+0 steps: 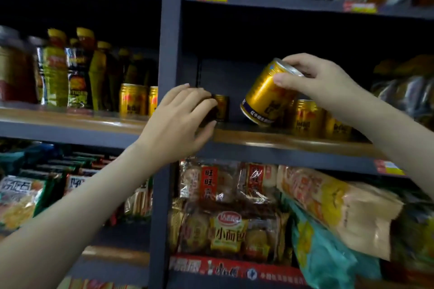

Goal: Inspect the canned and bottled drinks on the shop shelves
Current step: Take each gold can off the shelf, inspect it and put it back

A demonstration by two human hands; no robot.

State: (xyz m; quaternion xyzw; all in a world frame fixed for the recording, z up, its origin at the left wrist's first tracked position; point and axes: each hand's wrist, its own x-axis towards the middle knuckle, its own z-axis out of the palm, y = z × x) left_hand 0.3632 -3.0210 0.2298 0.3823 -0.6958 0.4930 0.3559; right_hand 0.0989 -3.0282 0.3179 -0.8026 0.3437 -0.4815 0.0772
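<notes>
Head cam: right hand (314, 80) is pinching a tilted gold can (265, 96) by its rim above the shelf (293, 141); left hand (178, 117) is curling at a shadowed can (222, 107), grip unclear. Fingertip hold is risking a drop.

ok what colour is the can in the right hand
The can is gold with a dark blue band near its base; the head view shows it best.

2 hands in view: left hand (178, 119) and right hand (321, 82). Left forearm (82, 206) and right forearm (399, 138) show bare up to the frame edges. Visible fingernails are short.
</notes>
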